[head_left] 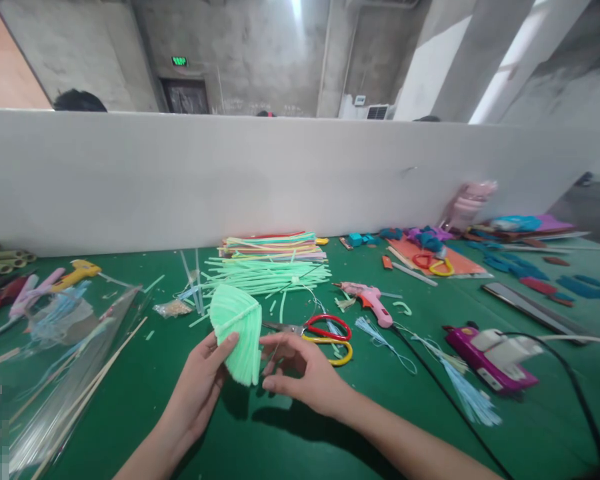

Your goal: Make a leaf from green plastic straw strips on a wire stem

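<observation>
My left hand (205,380) pinches a fan-shaped piece of mint-green pipe cleaners (237,333) by its left side, thumb on the front. The strips lie side by side with a ridge running across them. Just right of the piece is my right hand (303,373), its thumb and fingers bent but apart, with nothing plainly held. Whether a fingertip touches the piece's edge is hard to tell. Behind that hand lie scissors (330,333) with one red and one yellow handle. A pile of mint-green pipe cleaners (270,275) is beyond the piece.
A pink glue gun (373,300) lies right of the scissors, its black cord running toward me. Blue tassels (467,390) and a purple power strip (490,360) are farther right. Plastic sheeting (85,380) and a yellow glue gun (77,273) lie left. A white partition (280,180) stands behind.
</observation>
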Demonstrator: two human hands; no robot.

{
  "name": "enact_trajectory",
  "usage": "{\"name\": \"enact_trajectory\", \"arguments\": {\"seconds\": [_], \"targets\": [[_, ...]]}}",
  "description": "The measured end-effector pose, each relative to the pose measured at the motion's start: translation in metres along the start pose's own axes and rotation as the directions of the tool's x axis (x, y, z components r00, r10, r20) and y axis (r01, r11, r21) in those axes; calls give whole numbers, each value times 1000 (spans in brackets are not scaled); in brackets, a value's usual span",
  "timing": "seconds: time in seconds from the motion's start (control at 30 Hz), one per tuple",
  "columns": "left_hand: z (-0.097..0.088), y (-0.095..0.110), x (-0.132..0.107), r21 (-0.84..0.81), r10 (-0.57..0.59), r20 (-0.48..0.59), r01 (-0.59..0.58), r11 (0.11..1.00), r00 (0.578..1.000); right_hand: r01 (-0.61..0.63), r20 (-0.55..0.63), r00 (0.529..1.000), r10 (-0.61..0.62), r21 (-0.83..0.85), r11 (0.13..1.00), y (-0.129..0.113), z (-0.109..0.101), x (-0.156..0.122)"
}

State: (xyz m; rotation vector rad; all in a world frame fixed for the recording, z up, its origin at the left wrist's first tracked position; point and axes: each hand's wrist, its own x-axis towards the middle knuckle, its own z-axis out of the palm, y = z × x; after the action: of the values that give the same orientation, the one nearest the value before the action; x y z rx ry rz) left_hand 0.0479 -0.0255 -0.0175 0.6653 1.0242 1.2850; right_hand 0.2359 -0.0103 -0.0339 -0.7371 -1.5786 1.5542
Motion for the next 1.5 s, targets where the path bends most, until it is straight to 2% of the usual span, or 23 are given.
{"name": "enact_trajectory", "arguments": {"seconds": [0.13,0.27,0.43,0.6,0.77,0.87,0.97,1.03,1.1,1.27,1.37,1.43,1.5], "targets": [[2,-2,0,-1,11,-24,-11,1000,1000,41,-109,993,-46,-44,998,0,7,-1],[5,-6,0,-31,-3,-11,3,1000,1000,56,-136,989,-57,-13,998,3,8,1],[7,-9,-2,-49,-13,-7,12,999,1000,118,-138,979,-153,-232,965,8,3,2],[4,-8,-1,-40,10,-44,-12,999,999,180,-101,960,-262,-496,849,6,-4,1],[5,-6,-3,-21,64,-70,-66,998,995,250,-72,924,-377,-633,733,-1,-9,-2],[8,-5,-5,-5,93,-57,-94,996,994,299,-87,867,-491,-698,651,-2,-9,-5],[9,-6,-5,6,91,-51,-91,996,995,404,15,798,-602,-755,517,2,-7,-5],[8,-7,-4,13,88,-57,-87,996,994,443,76,776,-627,-772,455,3,-8,-3],[6,-8,-3,24,91,-64,-90,996,994,444,74,777,-625,-769,460,4,-12,-1],[4,-6,-3,27,69,-93,-66,997,993,337,-83,817,-570,-734,590,0,-25,2],[7,-3,-6,-3,41,-96,-42,999,994,302,-155,811,-564,-716,630,-2,-32,6],[9,-2,-7,-10,33,-102,-34,999,994,275,-184,793,-581,-743,610,-6,-42,9],[8,-2,-7,-6,41,-99,-42,999,994,185,-231,761,-607,-818,544,-14,-60,12]]}}
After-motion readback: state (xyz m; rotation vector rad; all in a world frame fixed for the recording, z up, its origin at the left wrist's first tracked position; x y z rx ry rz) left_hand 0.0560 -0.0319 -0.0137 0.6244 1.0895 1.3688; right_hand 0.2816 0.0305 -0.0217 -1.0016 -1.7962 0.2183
